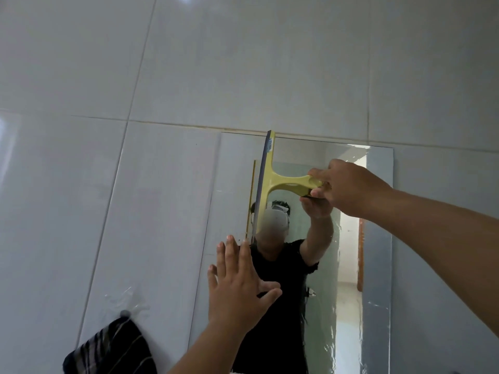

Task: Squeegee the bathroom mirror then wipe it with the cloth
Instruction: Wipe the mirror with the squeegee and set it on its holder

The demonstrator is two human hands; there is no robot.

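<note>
At the lower left of the frame we see the dark striped cloth hanging from a small wall hook on the tiles, just beside the mirror's left edge and untouched. Moving right, our left hand sits lower centre with its fingers spread open and empty, flat toward the mirror, nearer the cloth than the other hand is. Above it, at centre, the yellow squeegee stands with its blade's long axis running near vertical, top end touching the mirror's upper edge, and the handle pointing right. At centre right, our right hand has its fingers closed around that handle. We judge the next stroke turns on the blade lying upright: the untouched glass lies to the left of the blade, so the pull goes sideways across the frame, not down
</note>
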